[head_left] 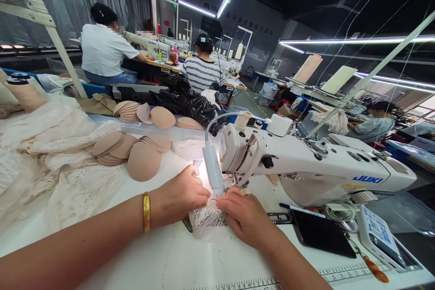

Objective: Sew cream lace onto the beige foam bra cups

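At far left, a beige thread cone (29, 95) and, nearer, white lace fabric (20, 167) heaped loosely on the white table (176, 263). Beyond, seated at another sewing station, a co-worker in a white shirt (103, 47). Right of the heap, overlapping stacks of rounded beige pads (144, 163), with more in a row farther back, near a crumpled black plastic bag (190, 104). Reaching in from the lower left, past a gold bracelet (146, 211), the left hand (181, 195) — grip closed, fingers pinched on the left side of a white lace piece (205, 222). Under both hands, that lace piece, flat on the table at the needle end of the sewing machine (306, 163), brightly lit by a small gooseneck lamp (212, 165). Behind, well apart, a co-worker in a striped shirt (202, 72). On the lace's right side, the right hand (249, 217), also with grip closed — fingertips pinched on it, just beside the lamp head. Farther right, in front of the machine, a pen (302, 208), a black phone (322, 233) and a white boxy device (380, 238). Along the near edge, 1 printed ruler scale (244, 284).
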`<state>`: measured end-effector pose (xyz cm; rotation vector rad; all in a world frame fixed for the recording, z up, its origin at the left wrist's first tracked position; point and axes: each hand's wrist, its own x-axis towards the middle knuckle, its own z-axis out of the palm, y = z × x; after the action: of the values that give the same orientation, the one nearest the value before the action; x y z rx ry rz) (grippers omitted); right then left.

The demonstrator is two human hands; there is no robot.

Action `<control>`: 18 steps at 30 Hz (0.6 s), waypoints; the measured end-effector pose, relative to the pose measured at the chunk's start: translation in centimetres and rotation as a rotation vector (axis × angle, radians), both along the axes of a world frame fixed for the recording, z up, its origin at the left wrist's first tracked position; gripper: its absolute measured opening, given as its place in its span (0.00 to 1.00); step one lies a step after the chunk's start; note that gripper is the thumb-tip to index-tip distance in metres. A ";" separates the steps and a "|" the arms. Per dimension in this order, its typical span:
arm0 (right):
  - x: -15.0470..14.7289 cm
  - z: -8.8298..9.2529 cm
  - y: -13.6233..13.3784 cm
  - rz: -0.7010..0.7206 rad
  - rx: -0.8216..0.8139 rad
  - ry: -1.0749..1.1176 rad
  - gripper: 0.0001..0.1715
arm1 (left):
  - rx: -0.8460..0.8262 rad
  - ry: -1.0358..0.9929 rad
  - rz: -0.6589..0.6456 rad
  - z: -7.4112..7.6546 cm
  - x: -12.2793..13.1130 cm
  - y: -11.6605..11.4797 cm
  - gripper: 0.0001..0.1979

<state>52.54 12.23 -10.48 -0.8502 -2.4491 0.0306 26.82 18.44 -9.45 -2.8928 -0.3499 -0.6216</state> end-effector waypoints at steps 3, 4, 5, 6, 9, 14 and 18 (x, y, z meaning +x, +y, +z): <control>0.4 -0.4 0.1 -0.160 -0.014 -0.055 0.20 | 0.048 -0.028 0.052 -0.2 0.5 -0.4 0.15; 0.5 -0.5 0.2 -0.207 -0.025 -0.060 0.19 | 0.056 -0.039 0.077 -0.3 0.7 -0.6 0.15; 0.6 -0.5 0.3 -0.243 -0.038 -0.052 0.18 | 0.058 -0.049 0.103 -0.4 0.9 -0.7 0.15; 0.6 -0.5 0.5 -0.264 -0.048 -0.029 0.17 | 0.057 -0.056 0.127 -0.5 1.1 -0.9 0.15; 0.5 -0.4 0.9 -0.291 -0.059 0.045 0.16 | 0.019 -0.060 0.177 -0.6 1.6 -1.1 0.14; 0.2 -0.4 1.0 -0.311 -0.037 0.058 0.15 | -0.022 -0.067 0.174 -0.9 1.9 -1.1 0.14; 0.3 -0.1 0.8 -0.237 -0.031 0.086 0.18 | -0.097 -0.025 0.166 -0.3 1.5 -1.2 0.14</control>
<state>52.82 13.07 -10.59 -1.1234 -2.2587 0.0183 28.31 17.25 -9.76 -2.9085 -0.6326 -0.6297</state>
